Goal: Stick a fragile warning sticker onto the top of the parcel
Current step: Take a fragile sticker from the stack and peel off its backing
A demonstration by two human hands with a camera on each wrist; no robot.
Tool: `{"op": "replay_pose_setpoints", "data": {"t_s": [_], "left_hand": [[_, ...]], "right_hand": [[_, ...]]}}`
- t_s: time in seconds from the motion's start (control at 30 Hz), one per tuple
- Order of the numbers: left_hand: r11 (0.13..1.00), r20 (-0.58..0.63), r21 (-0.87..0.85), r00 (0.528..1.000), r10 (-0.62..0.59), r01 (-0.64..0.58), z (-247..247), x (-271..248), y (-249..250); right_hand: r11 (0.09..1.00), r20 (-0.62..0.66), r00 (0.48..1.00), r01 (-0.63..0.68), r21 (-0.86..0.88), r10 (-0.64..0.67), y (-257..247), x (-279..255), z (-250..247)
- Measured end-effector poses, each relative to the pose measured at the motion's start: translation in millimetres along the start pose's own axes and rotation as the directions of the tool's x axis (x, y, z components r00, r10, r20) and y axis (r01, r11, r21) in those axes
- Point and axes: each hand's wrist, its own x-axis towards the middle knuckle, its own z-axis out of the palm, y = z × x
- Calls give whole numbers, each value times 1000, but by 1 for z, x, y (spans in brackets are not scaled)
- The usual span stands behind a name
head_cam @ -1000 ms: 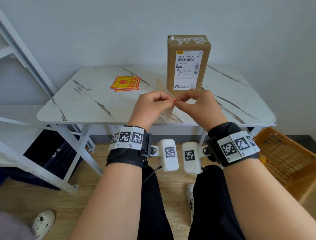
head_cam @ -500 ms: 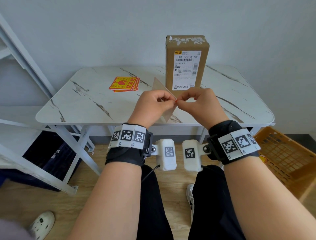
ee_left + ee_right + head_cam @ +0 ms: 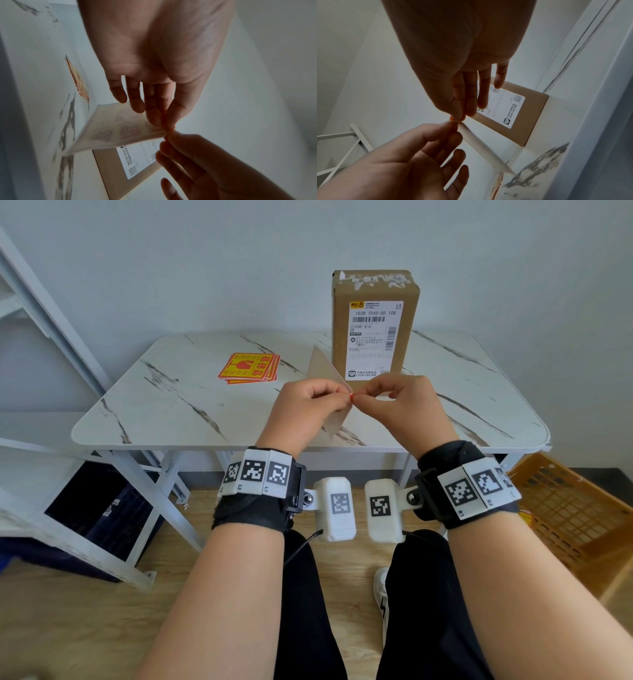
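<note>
A tall brown cardboard parcel (image 3: 375, 323) with a white shipping label stands upright at the back of the marble table (image 3: 164, 405); it also shows as the parcel (image 3: 116, 170) and the parcel (image 3: 530, 112). Both hands hold one fragile sticker (image 3: 325, 371) above the table's front, its pale backing toward me. My left hand (image 3: 308, 405) pinches its near corner between thumb and finger. My right hand (image 3: 400, 402) pinches the red corner tip right beside it. The sticker (image 3: 120, 129) hangs edge-on as sticker (image 3: 481, 146).
A small stack of red and yellow fragile stickers (image 3: 251, 368) lies on the table's left half. A white metal shelf frame (image 3: 51, 344) stands at the left. An orange plastic crate (image 3: 575, 518) sits on the wooden floor at the right.
Both hands keep pinching the same sticker corner; they have barely shifted, and the red tip shows a little more between the fingertips.
</note>
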Motion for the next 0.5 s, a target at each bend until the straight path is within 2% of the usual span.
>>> {"op": "replay_pose_setpoints", "data": {"t_s": [0.27, 0.5], "left_hand": [[1000, -3, 28, 1000, 7, -7, 2, 0, -4], [999, -8, 38, 1000, -7, 8, 2, 0, -4]], "right_hand": [[999, -2, 999, 33, -34, -34, -1, 0, 3], [984, -1, 996, 85, -157, -87, 1, 1, 5]]}}
